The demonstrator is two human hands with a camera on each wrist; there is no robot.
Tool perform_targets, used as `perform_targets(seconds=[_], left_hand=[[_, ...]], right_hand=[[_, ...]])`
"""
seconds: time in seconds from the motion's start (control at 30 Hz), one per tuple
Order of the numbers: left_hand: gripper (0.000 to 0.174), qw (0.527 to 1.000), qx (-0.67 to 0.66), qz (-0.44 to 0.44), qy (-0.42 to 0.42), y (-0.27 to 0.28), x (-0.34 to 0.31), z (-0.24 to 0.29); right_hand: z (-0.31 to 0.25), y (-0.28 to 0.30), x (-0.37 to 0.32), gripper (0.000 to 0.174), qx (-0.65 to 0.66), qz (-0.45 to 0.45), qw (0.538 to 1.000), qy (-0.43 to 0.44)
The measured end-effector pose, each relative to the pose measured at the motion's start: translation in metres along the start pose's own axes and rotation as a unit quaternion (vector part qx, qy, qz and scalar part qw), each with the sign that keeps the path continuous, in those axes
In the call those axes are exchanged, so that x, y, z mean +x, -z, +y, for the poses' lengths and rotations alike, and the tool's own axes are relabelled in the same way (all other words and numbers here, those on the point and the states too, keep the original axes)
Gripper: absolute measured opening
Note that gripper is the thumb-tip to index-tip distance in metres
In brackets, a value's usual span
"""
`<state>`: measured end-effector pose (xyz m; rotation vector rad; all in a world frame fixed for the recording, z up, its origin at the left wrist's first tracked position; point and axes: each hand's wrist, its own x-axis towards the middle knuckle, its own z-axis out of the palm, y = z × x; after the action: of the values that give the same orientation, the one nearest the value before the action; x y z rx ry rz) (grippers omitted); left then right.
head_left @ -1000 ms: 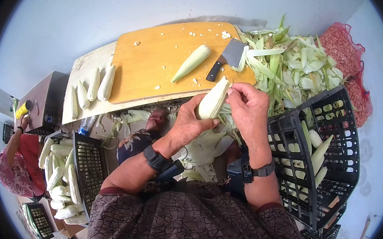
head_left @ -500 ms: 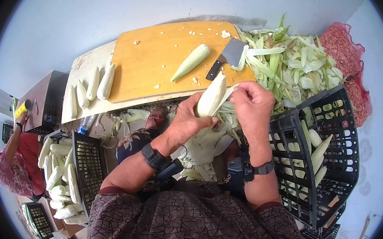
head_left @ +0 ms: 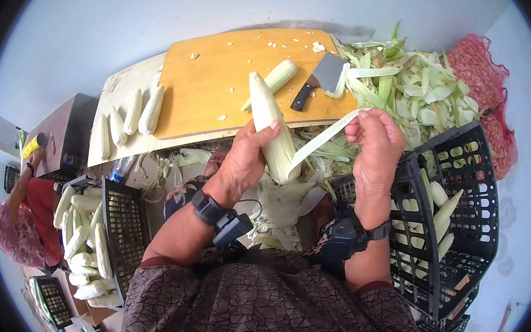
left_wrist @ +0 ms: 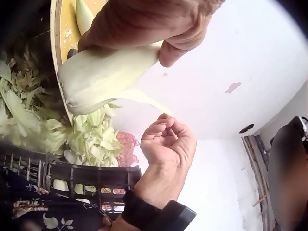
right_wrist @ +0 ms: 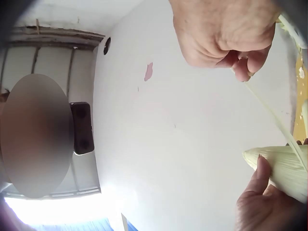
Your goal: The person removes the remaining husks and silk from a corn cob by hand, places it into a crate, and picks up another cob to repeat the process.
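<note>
My left hand [head_left: 241, 168] grips a pale ear of corn [head_left: 267, 119] round its middle, the narrow tip pointing up and away. The thumb lies across the front of the ear. To its right, my right hand [head_left: 376, 148] pinches the end of a long husk strip [head_left: 326, 138], which stays joined to the ear at its lower end. In the right wrist view the husk strip [right_wrist: 272, 113] runs taut from the fingertips down to the ear [right_wrist: 288, 168]. On the yellow board [head_left: 203, 86] behind lie another ear [head_left: 283, 73] and a cleaver [head_left: 328, 73].
Several ears [head_left: 133, 111] lie on the pale board at left. A heap of husks [head_left: 415, 85] covers the right end, beside a red mesh sack [head_left: 481, 86]. Black crates stand at right [head_left: 431, 215] and left [head_left: 127, 233], both holding corn. Another person [head_left: 27, 228] is at far left.
My right hand has pulled the husk strip down the ear and out to the right, so a longer strip is loose. The left hand has shifted left, with the ear more upright.
</note>
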<state>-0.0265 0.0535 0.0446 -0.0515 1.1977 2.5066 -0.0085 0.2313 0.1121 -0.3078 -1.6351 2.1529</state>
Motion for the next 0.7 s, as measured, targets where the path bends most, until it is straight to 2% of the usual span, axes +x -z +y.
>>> perform_targets(seconds=[0.1,0.2,0.27,0.5,0.57,0.6,0.67,0.7], left_hand=[[0.040,0.999,-0.038,0.020,-0.006,0.006,0.004,0.004],[0.041,0.992,-0.094,0.089,-0.005,0.008,0.006,0.012],[0.041,0.987,-0.125,0.102,-0.018,0.011,0.009,0.017],[0.036,0.961,-0.235,0.134,-0.059,0.010,0.011,0.039],[0.039,0.967,-0.185,0.141,-0.106,0.014,0.012,0.039],[0.039,0.967,-0.185,0.142,-0.106,0.017,0.013,0.038],[0.038,0.971,-0.082,0.174,-0.139,0.021,0.015,0.034],[0.038,0.971,-0.082,0.174,-0.140,0.020,0.014,0.033]], right_hand=[[-0.002,0.003,0.003,0.009,0.007,0.041,0.999,0.016],[-0.004,0.007,0.007,0.008,0.044,0.069,0.996,0.040],[-0.005,0.010,0.009,0.007,0.074,0.095,0.990,0.067],[-0.005,0.016,0.016,0.005,0.094,0.132,0.985,0.066],[-0.006,0.014,0.016,0.009,-0.040,0.119,0.992,0.029],[-0.004,0.013,0.017,0.009,-0.040,0.118,0.992,0.029],[0.002,0.012,0.017,0.019,-0.162,0.092,0.975,0.121],[0.003,0.010,0.016,0.019,-0.162,0.092,0.975,0.121]])
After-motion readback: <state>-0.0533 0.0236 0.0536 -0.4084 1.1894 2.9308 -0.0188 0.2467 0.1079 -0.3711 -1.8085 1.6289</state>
